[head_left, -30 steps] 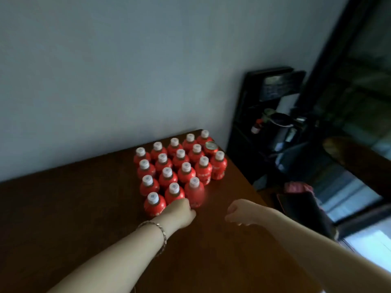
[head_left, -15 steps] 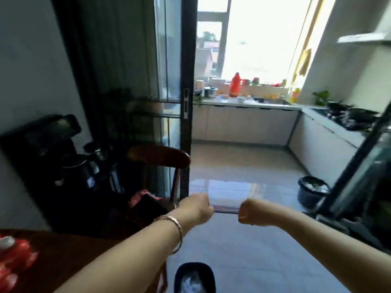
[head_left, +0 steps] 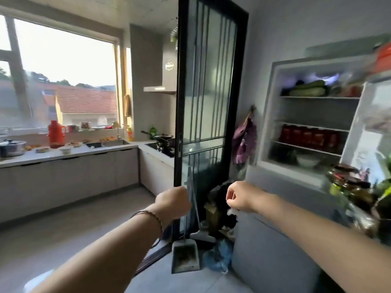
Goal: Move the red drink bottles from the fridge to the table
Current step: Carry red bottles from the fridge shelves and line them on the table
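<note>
Head view: left hand (head_left: 172,203), right hand (head_left: 239,197) curled, empty; sliding door (head_left: 211,81), dustpan (head_left: 185,258) beside open fridge (head_left: 268,115); red bottles (head_left: 306,137) inside.

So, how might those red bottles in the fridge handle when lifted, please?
The red bottles stand packed in a row on one shelf, so lifting one may tip its neighbours. Coming from the fridge, they may be cold and slippery.
</note>
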